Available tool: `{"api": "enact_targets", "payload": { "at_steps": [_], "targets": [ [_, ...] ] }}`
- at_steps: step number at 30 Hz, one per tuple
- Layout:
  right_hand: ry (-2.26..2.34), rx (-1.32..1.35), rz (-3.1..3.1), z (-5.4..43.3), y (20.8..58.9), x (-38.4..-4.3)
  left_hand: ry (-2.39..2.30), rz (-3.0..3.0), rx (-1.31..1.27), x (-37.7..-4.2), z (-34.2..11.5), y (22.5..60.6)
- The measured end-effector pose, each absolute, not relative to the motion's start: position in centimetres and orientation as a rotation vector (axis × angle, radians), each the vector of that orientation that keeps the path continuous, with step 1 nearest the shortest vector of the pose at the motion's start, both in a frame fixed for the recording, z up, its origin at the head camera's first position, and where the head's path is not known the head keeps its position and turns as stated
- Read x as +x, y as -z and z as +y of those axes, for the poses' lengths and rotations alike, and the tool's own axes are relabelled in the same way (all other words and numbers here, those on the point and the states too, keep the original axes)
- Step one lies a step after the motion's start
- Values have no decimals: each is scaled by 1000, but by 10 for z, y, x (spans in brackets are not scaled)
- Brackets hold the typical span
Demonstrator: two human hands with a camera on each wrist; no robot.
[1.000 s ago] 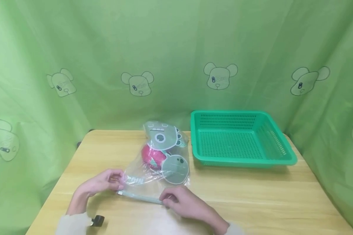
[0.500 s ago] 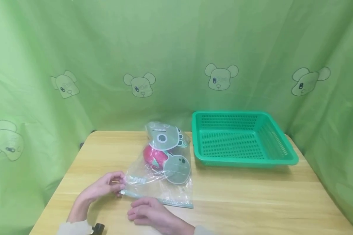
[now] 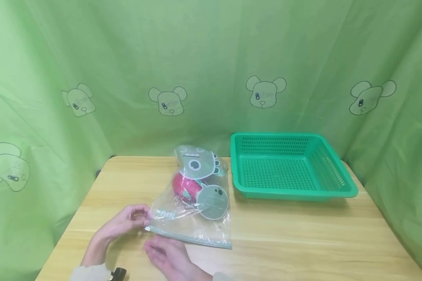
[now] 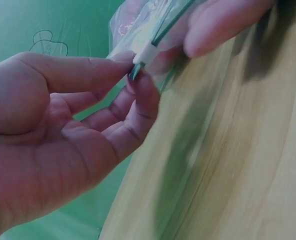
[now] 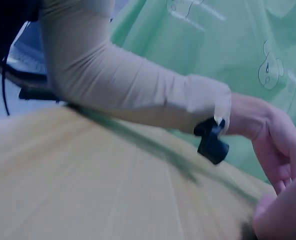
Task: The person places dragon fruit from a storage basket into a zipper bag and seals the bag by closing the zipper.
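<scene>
A clear zip bag [image 3: 187, 225] with green cartoon prints lies on the table, its zip edge toward me. Inside shows a pinkish-red round thing [image 3: 183, 186] with green tips, like a dragon fruit, partly covered by the prints. My left hand [image 3: 124, 221] pinches the bag's left corner between thumb and fingers. Close up in the left wrist view, a white slider [image 4: 146, 53] sits on the green zip strip [image 4: 170, 24], right at those fingertips. My right hand [image 3: 172, 253] is just in front of the zip edge, fingers loosely bent, holding nothing visible.
A green perforated basket [image 3: 292, 193] stands at the back right of the wooden table [image 3: 302, 242]. Green curtains [image 3: 211, 47] with bear-head prints hang behind and at both sides. A black wrist camera [image 5: 212, 142] is strapped at the left sleeve.
My right hand has let go of the zip strip and moved left along it, toward the left hand. The left hand keeps its pinch on the corner; the bag has barely shifted.
</scene>
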State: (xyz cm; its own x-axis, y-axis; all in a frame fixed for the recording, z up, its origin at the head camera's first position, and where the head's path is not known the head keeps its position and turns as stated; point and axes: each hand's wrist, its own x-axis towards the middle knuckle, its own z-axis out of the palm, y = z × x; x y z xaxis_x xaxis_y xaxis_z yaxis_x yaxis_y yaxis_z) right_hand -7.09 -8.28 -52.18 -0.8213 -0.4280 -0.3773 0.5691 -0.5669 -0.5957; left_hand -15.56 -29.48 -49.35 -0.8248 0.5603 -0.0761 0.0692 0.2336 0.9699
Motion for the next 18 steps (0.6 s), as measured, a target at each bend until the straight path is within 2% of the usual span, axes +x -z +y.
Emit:
{"api": "enact_targets", "payload": {
  "at_steps": [10, 18],
  "targets": [
    [2476, 475, 1014, -101, 517, -75, -1711, 2060, 569, -153, -295, 493],
    [2517, 530, 1036, -110, 517, -79, -1723, 2035, 582, -153, -294, 492]
  ]
}}
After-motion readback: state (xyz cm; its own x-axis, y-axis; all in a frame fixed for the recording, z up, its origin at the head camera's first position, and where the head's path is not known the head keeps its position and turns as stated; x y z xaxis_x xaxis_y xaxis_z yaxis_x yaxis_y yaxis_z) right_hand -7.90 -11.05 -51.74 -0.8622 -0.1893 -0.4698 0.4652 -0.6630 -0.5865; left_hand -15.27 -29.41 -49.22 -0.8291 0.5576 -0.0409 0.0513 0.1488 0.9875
